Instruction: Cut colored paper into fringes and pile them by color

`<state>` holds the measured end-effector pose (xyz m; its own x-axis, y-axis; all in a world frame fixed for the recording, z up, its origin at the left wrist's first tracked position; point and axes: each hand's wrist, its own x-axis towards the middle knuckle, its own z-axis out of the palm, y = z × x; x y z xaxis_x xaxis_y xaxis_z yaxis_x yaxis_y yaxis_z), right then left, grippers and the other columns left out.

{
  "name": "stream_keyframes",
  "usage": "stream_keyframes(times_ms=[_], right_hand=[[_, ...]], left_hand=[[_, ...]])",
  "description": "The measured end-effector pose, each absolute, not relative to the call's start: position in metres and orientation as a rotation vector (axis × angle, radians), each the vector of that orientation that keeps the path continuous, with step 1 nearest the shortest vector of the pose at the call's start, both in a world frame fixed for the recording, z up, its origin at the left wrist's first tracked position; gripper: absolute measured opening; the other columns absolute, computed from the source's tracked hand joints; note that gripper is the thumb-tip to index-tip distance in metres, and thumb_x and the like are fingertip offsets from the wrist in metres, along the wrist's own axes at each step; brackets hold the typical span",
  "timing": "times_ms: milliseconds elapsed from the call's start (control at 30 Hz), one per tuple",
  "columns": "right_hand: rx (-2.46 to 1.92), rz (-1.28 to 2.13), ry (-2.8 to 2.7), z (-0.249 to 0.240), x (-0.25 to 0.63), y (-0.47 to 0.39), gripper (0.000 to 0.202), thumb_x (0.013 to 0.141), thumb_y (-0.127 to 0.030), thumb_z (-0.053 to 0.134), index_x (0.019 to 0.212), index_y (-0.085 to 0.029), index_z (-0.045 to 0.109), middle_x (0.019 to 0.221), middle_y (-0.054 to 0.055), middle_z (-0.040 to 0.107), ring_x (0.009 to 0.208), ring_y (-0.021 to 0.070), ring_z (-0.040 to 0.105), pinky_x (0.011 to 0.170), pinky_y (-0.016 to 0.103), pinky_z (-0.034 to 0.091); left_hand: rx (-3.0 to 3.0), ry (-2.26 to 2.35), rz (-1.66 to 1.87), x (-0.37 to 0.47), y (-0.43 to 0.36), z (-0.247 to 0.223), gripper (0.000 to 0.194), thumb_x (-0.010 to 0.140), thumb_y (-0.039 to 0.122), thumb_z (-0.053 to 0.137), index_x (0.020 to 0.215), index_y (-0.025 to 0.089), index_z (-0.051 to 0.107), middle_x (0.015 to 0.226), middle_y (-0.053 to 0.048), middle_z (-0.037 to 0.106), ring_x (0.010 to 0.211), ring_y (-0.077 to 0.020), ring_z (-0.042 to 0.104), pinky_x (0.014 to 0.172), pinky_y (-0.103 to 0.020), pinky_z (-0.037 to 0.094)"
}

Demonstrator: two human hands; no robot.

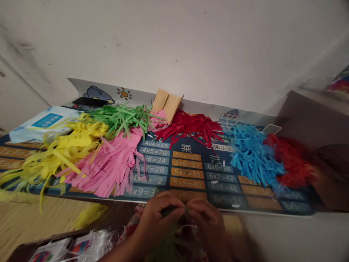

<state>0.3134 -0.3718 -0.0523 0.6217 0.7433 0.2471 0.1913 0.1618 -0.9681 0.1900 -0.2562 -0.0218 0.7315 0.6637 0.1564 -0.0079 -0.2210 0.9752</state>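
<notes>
At the front edge of the printed mat (186, 163), my left hand (160, 222) and my right hand (207, 225) meet, fingertips pinched together on a small green piece. Dim green strips (166, 242) hang below them, partly hidden and blurred. Across the mat lie fringed paper bundles: yellow (79, 142) at the left, pink (114, 163) beside it, green (124, 118) behind, dark red (195, 127) in the middle, blue (252, 154) and red (291, 160) at the right.
A wipes packet (46, 122) and a black phone (89, 102) lie at the back left. Folded tan paper (167, 105) leans near the wall. Clear plastic packets (89, 245) are at the lower left, near a loose yellow bundle (89, 215). A brown box (305, 120) stands right.
</notes>
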Motion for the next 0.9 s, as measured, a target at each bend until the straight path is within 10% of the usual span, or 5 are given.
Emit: stream_keyframes(times_ms=[900], right_hand=[[-1.488, 0.065, -1.432, 0.004, 0.412, -0.245, 0.005, 0.081, -0.021, 0.059, 0.085, -0.020, 0.063, 0.080, 0.002, 0.067, 0.073, 0.0174, 0.062, 0.069, 0.027, 0.048]], left_hand=[[2.349, 0.465, 0.816, 0.271, -0.141, 0.023, 0.011, 0.082, 0.016, 0.060, 0.080, 0.019, 0.071, 0.079, -0.003, 0.067, 0.078, -0.0178, 0.062, 0.072, -0.027, 0.044]])
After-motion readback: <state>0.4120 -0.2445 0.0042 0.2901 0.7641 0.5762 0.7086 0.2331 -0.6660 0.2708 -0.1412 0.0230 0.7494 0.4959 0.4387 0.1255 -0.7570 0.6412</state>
